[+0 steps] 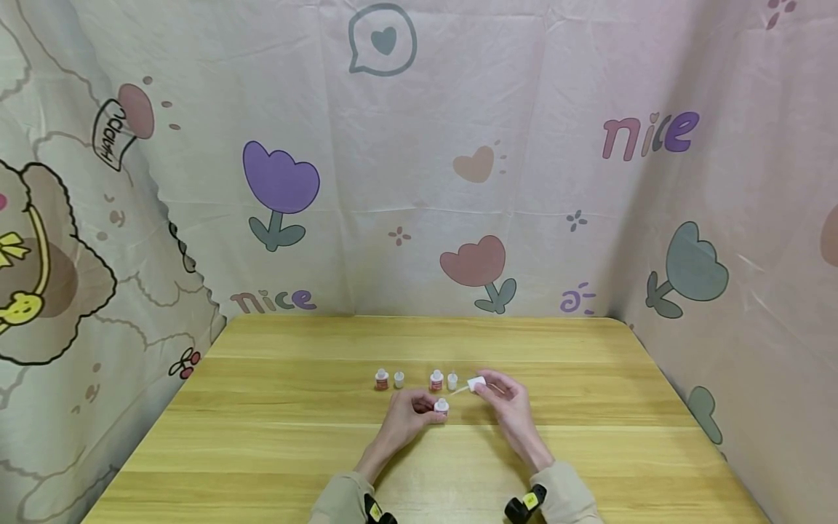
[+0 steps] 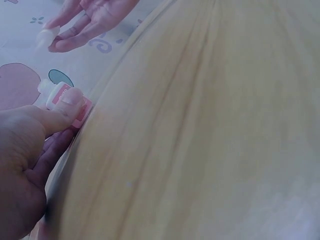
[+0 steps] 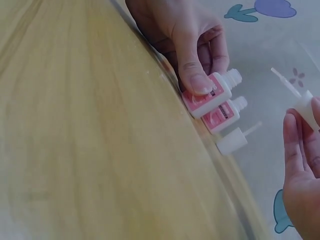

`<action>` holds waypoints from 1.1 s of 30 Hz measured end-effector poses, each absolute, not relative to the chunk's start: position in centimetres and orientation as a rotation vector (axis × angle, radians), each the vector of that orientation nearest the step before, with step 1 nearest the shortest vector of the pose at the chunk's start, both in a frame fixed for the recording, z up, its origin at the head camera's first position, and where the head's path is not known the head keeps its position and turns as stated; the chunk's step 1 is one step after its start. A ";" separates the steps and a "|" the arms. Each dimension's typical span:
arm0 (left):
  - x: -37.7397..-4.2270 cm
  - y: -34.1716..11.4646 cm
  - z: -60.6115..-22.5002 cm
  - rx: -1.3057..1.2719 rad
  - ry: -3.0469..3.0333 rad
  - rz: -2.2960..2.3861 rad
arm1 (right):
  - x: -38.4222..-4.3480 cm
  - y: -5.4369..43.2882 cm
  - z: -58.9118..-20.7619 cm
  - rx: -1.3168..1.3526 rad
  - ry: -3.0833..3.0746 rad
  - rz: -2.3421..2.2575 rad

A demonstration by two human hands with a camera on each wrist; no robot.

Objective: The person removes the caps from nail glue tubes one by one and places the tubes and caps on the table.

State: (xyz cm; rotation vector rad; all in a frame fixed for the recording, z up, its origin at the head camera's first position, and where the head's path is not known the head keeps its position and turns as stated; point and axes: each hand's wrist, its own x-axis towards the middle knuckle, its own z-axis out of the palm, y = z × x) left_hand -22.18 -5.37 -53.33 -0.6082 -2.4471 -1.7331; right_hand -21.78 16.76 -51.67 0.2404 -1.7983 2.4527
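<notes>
Between the thumb and fingers of my left hand [image 1: 404,421] is a small white bottle [image 1: 441,409] with a pink label, its neck uncapped. My right hand [image 1: 509,402] pinches a white brush cap [image 1: 477,383] in the air, to the right of that bottle. The cap's thin brush points left toward the bottle's neck, apart from it. In the right wrist view, the held bottle [image 3: 210,95] overlaps a second uncapped bottle [image 3: 222,116] behind it. Beside that one, another brush cap [image 3: 232,142] stands with its brush upward.
Beyond my hands, a row on the wooden table [image 1: 275,407] has an open bottle [image 1: 382,380] with a cap [image 1: 399,379] at left, and another open bottle [image 1: 436,380] with a cap [image 1: 452,380] nearer my right hand. A printed cloth [image 1: 406,109] hangs behind the table.
</notes>
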 end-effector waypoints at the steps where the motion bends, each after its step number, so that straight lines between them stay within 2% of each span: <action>1: -22.2 -5.4 -53.3 -0.606 -2.449 -1.734 | -21.8 16.9 -51.7 0.249 -1.792 2.465; 23: -22.2 -5.4 -53.5 -0.600 -2.444 -1.719 | -21.9 20.4 -52.2 0.525 -1.760 2.723; 33: -22.3 -5.4 -53.7 -0.605 -2.440 -1.722 | -22.1 21.3 -52.2 0.520 -1.887 2.632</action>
